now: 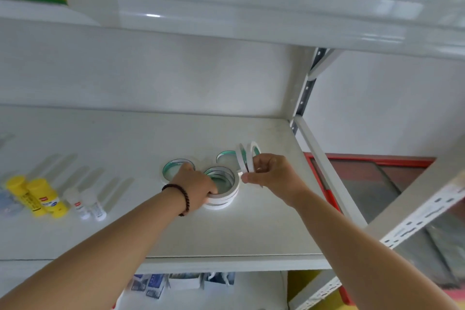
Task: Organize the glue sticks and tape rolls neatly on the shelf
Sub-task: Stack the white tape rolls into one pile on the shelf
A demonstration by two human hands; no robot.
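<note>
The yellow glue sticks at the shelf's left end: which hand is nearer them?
Left. The left hand grips the stack of tape rolls mid-shelf, well right of the yellow glue sticks. The right hand is farther right, holding two upright tape rolls.

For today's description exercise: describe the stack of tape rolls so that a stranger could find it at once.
Start at the white shelf and go to its right half, where the tape rolls lie. The stack sits nearest the front edge, under the left hand. Unlike the single flat roll behind it, it is several rolls piled up.
</note>
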